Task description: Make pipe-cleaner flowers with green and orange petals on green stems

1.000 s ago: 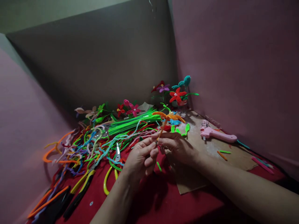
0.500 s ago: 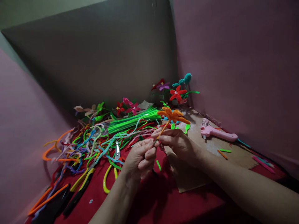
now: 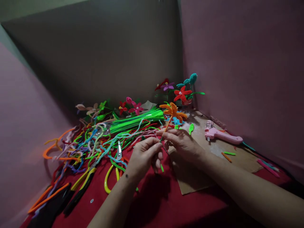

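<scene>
An orange pipe-cleaner flower (image 3: 173, 110) stands up from between my two hands, its petals spread and its orange stem slanting down. My right hand (image 3: 182, 142) is closed, thumb and fingers pinching that stem. Just below and to the left, my left hand (image 3: 147, 153) pinches the stem's lower end, where a narrow dark green strip (image 3: 161, 138) shows against the orange. My fingertips hide how the strip meets the stem. Yellow-handled scissors (image 3: 108, 179) lie beside my left forearm.
Tangled pipe cleaners (image 3: 95, 145) and a green bundle (image 3: 137, 120) fill the left and back. Black-and-yellow pliers (image 3: 82, 186) lie at left. A pink glue gun (image 3: 223, 136) rests on cardboard (image 3: 190, 177). Finished flowers (image 3: 182, 94) stand behind, near the walls.
The orange flower has tipped slightly and moved a little left. My left hand has turned, its lower fingers now loosely curled, and the dark green strip shows more between my hands.
</scene>
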`<action>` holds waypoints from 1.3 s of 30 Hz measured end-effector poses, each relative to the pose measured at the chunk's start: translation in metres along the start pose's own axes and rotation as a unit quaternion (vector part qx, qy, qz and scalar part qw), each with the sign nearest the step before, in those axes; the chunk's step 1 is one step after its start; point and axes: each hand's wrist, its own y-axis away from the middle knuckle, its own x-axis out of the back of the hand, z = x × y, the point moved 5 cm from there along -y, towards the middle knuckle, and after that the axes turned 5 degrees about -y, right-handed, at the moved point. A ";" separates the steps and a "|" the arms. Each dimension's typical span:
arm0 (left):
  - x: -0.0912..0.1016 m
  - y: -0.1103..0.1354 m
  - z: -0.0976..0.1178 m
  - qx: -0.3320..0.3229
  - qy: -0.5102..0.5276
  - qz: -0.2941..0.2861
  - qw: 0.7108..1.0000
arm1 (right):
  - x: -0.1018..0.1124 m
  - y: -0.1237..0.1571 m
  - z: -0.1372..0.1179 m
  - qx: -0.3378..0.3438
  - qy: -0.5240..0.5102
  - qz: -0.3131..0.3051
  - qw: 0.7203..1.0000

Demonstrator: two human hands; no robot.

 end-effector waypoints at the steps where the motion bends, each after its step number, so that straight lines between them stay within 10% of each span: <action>1: -0.003 0.000 -0.001 0.017 0.058 -0.037 0.998 | -0.002 0.000 0.000 -0.002 -0.020 -0.013 1.000; 8: -0.020 0.005 -0.003 0.036 0.349 -0.154 0.924 | -0.012 0.006 -0.004 -0.003 -0.120 -0.054 0.991; 15: -0.024 0.010 0.002 0.016 0.397 -0.181 0.899 | -0.014 0.007 -0.008 -0.012 -0.134 -0.082 0.987; 20: -0.019 0.004 0.000 0.011 0.252 -0.145 0.957 | -0.005 0.003 -0.006 0.024 -0.102 -0.023 0.994; 26: -0.003 0.002 0.008 -0.056 -0.049 0.080 0.994 | 0.002 0.001 -0.003 0.006 0.021 0.036 0.999; 30: -0.012 0.002 0.001 0.001 0.079 -0.027 0.996 | -0.002 0.003 -0.009 0.015 0.019 0.008 1.000; 39: -0.026 0.007 -0.005 0.042 0.380 -0.194 0.903 | -0.009 0.006 -0.009 0.043 -0.008 -0.074 0.996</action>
